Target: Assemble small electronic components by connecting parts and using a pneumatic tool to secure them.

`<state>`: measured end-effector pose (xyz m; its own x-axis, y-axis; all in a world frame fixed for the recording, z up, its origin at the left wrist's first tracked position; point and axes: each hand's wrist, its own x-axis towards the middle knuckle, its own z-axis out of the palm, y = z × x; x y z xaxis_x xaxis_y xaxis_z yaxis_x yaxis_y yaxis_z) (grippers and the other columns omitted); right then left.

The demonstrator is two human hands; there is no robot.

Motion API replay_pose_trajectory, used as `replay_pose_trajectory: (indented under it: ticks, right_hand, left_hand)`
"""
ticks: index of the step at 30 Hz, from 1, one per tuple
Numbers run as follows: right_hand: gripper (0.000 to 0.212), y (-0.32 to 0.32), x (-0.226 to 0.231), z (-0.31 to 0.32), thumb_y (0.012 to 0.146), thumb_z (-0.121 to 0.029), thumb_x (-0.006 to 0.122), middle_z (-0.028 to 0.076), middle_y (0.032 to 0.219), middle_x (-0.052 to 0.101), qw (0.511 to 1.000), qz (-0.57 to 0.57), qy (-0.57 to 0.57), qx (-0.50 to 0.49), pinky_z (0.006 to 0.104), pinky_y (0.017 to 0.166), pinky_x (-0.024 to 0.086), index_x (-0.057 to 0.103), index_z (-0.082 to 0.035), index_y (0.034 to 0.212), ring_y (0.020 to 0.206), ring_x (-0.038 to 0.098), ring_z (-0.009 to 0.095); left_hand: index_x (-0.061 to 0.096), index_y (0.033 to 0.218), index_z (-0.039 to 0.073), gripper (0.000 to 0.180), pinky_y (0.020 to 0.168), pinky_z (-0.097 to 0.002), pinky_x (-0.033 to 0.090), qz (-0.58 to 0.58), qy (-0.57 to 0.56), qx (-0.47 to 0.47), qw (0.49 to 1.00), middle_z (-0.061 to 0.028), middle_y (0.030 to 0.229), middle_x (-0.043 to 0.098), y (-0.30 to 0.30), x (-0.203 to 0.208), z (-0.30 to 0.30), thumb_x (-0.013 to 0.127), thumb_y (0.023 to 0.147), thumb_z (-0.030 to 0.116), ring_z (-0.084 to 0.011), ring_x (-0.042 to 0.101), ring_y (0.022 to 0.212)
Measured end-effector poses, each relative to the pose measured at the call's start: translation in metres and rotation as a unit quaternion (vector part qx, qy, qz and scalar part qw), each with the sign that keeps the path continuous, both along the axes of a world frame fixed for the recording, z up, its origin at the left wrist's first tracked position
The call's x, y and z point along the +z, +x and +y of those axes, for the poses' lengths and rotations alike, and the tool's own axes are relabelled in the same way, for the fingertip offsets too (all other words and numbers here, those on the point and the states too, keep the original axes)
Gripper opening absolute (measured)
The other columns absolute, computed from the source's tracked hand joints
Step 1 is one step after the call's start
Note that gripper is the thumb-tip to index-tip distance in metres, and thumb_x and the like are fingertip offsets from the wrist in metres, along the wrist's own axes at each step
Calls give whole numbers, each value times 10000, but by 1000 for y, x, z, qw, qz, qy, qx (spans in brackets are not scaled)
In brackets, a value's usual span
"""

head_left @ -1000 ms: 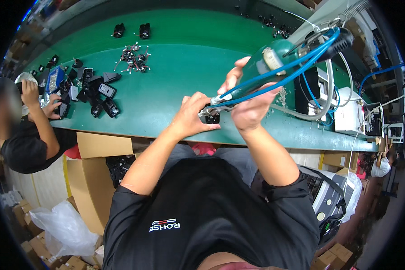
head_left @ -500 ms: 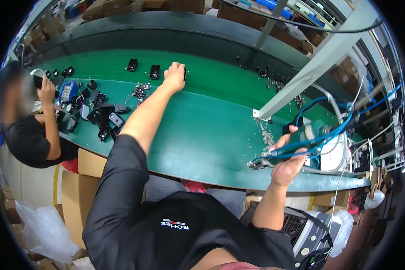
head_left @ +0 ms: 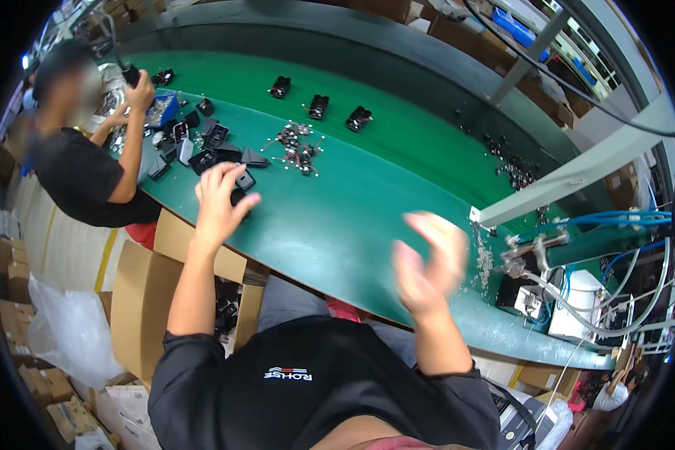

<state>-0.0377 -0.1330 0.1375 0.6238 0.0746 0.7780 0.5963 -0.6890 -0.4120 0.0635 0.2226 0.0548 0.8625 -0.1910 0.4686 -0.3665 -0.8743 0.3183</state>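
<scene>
My left hand (head_left: 217,204), fingers spread, hovers at the near edge of a pile of black plastic housings (head_left: 216,136). A grey-faced housing (head_left: 245,180) lies right beside its fingertips, and a dark piece is partly hidden behind the hand. Smeared by motion, my right hand (head_left: 431,262) is over the front of the green table, thumb and fingers apart with nothing seen between them. Three black assembled parts (head_left: 318,106) stand in a row on the green belt. A heap of small wired pieces (head_left: 298,148) sits between the pile and the belt.
A green cylindrical tool (head_left: 596,247) with a metal end and blue hoses is at the right, near a slanted grey post (head_left: 577,165). Small screws (head_left: 484,259) are scattered by the post's foot. At left, a co-worker (head_left: 82,165) handles a dark part. An open cardboard box (head_left: 139,300) stands below.
My left hand has left a black part on the belt and come back to the housings. My right hand has let go of the hosed tool and moved left. The view has turned.
</scene>
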Motion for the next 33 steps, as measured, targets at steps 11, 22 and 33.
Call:
replay_pose_trajectory:
  ticks: [11,22,33]
  right_hand:
    - [501,177,-122,126,748,-332,872,146,1085,704,951,292,-45,-89,462,868,550,682,1,1071,993,671,365]
    - [655,148,-131,81,756,-176,857,139,968,675,926,369,-61,-48,429,804,562,632,-64,1360,897,690,296]
    - [463,-21,-128,16,701,-169,913,96,1010,622,934,336,31,-120,337,684,549,701,-15,1083,758,608,201]
  left_hand:
    - [530,1411,81,954,1096,-513,298,10,22,25,999,-92,1365,559,-13,-47,15,939,593,350,-318,443,1354]
    - [582,1365,67,889,1076,-471,316,-32,-99,-44,994,-91,1298,597,-48,-24,-9,935,610,374,-318,509,1280]
    - [456,1469,10,802,1042,-343,474,259,-450,-213,828,-113,1371,389,-103,-50,-100,853,771,17,-240,538,1235]
